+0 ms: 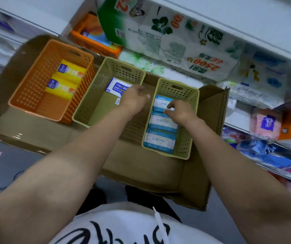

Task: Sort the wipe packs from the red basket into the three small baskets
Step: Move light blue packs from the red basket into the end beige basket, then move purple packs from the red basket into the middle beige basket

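Observation:
Three small baskets stand on a flattened cardboard box. The orange basket [35, 95] at the left holds two yellow wipe packs [70, 73]. The middle beige basket [92, 103] holds one white and blue alcohol wipe pack [115, 88]. The right beige basket [187, 131] holds three light blue packs [160, 140] in a row. My left hand [135, 99] hovers over the middle basket's right rim with loosely curled fingers, holding nothing. My right hand [179, 110] reaches into the right basket and its fingertips pinch the farthest blue pack [162, 103]. No red basket is in view.
The cardboard box [150, 171] lies in front of store shelves. Large tissue and paper packs [176, 41] crowd the shelf just behind the baskets. More packaged goods [267, 124] fill the shelves at the right. Grey floor lies at the left.

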